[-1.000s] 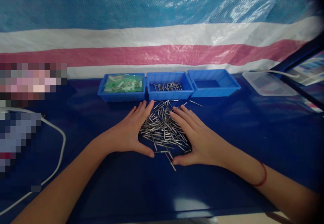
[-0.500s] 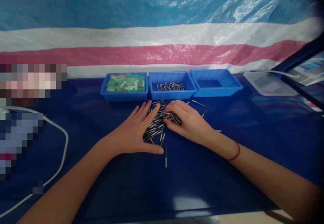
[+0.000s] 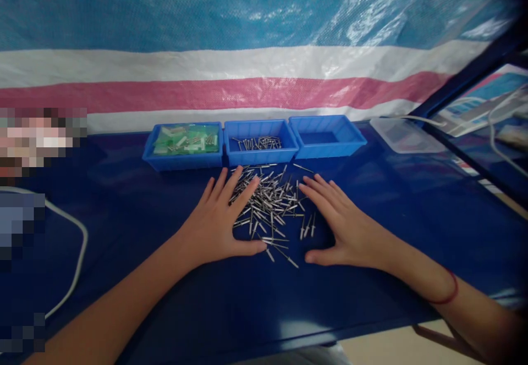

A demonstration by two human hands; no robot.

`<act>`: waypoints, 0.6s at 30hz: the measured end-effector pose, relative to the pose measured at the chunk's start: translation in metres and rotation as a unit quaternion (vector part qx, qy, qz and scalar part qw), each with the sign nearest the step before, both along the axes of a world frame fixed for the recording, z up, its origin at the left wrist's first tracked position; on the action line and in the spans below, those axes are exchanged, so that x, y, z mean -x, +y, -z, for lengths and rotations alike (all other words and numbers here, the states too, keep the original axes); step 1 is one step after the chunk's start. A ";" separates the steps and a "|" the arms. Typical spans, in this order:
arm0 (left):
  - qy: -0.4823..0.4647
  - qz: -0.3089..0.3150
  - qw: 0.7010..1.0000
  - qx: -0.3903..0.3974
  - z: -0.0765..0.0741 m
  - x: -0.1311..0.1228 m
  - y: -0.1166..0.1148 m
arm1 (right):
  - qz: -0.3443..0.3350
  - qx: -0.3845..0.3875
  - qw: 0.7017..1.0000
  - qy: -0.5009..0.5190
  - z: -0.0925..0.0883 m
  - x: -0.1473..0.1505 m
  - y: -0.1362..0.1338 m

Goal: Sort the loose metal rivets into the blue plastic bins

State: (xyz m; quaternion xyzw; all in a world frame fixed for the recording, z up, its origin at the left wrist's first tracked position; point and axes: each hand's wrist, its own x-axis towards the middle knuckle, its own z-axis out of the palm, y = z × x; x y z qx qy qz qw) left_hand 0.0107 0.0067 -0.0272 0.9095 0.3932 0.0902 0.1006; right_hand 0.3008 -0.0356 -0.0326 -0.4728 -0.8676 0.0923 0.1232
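Note:
A loose pile of silver pop rivets point(image 3: 270, 197) lies on the dark blue tabletop point(image 3: 231, 299). My left hand point(image 3: 216, 219) rests along the pile's left side, fingers spread, the fingertips covering some rivets. On the other side is my right hand point(image 3: 344, 225), open, with its fingers apart and nothing held in it. A few single rivets point(image 3: 307, 226) lie between the pile and my right palm. Some more rivets point(image 3: 284, 252) are strewn near my left thumb.
Three blue bins stand in a row behind the pile: the left bin point(image 3: 181, 161) holds green-tinted packets, the middle bin point(image 3: 264, 155) holds rivets, and the right bin point(image 3: 330, 149) shows its bare floor. A clear plastic lid point(image 3: 406, 135) lies farther right. A white cable point(image 3: 82, 244) curves at left.
My right hand has let go of a clump of rivets and moved right, fingers now apart. The rivets are spread wider. My left hand stays spread at the pile. The view has shifted slightly right.

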 end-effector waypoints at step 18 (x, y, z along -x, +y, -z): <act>-0.226 -0.099 0.969 -0.008 0.004 -0.024 0.012 | -0.032 -0.133 0.982 0.131 -0.020 0.072 0.045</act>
